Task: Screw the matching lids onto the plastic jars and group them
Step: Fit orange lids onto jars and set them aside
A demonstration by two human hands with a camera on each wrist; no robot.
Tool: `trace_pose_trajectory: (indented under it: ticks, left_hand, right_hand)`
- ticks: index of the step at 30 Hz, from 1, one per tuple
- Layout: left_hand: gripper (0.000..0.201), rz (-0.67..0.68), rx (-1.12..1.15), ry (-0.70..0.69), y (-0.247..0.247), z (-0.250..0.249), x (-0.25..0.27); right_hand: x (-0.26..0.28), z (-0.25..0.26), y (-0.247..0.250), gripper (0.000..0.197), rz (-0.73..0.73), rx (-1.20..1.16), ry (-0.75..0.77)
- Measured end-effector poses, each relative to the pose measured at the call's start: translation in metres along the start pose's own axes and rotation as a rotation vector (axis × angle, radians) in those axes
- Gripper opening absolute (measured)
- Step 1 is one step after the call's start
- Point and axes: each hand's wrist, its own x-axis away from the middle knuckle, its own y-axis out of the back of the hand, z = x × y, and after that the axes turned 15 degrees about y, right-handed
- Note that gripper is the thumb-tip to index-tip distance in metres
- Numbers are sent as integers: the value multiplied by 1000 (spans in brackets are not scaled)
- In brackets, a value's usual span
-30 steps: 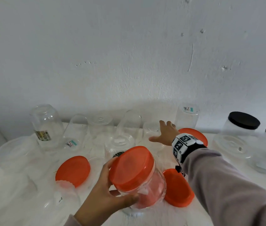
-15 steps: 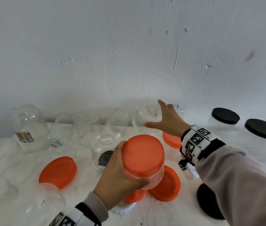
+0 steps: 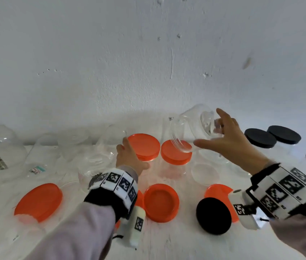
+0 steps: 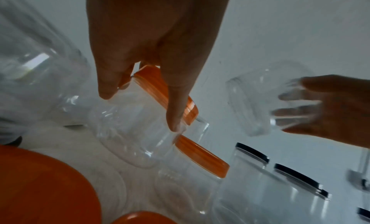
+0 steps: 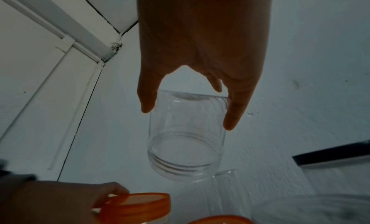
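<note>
- Toward the back wall, the left hand (image 3: 129,160) grips the side of an orange-lidded jar (image 3: 144,147) standing just beside a second orange-lidded jar (image 3: 176,152); judged purpose: setting the capped one into the orange group.
- Left fingers (image 4: 176,107) are curled round the jar body under the lid rim, thumb on the near side; the jar base looks to be at or near the tabletop (image 3: 167,241), contact not resolvable.
- Right hand (image 3: 229,141) holds a clear open jar (image 3: 191,128) in the air, tilted, mouth pointing down and left above the second orange lid.
- Right fingers (image 5: 234,110) and thumb are spread over its base and upper wall, clamping it from the closed end; threads at the mouth are bare. Judged: next jar to be capped, carried this way so the mouth is free.
- Loose orange lids (image 3: 160,202) lie on the near tabletop, well apart from the held jar; a loose black lid (image 3: 213,215) lies nearby.
- Black-lidded jars (image 3: 260,137) stand grouped at far right.
</note>
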Motion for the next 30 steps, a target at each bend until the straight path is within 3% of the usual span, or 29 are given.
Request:
trace_pose_trajectory:
  ticks: [4, 9, 19, 22, 25, 30]
  left_hand:
    - [111, -22, -128, 63, -7, -14, -23]
    - [110, 4, -60, 157, -17, -26, -35]
    - [102, 69, -51, 148, -18, -36, -33]
    - [93, 59, -80, 104, -16, -33, -29]
    - [103, 66, -140, 10, -17, -27, -19]
    - [106, 118, -302, -238, -36, -8, 8]
  right_hand:
    - [34, -9, 5, 135, 99, -64, -67]
    - [75, -21, 4, 123, 232, -84, -118]
    - [124, -33, -2, 125, 405, -137, -160]
    - [130, -32, -5, 126, 454, -121, -187]
    - [136, -28, -6, 123, 473, -174, -208]
    - [147, -30, -2, 113, 382, -225, -168]
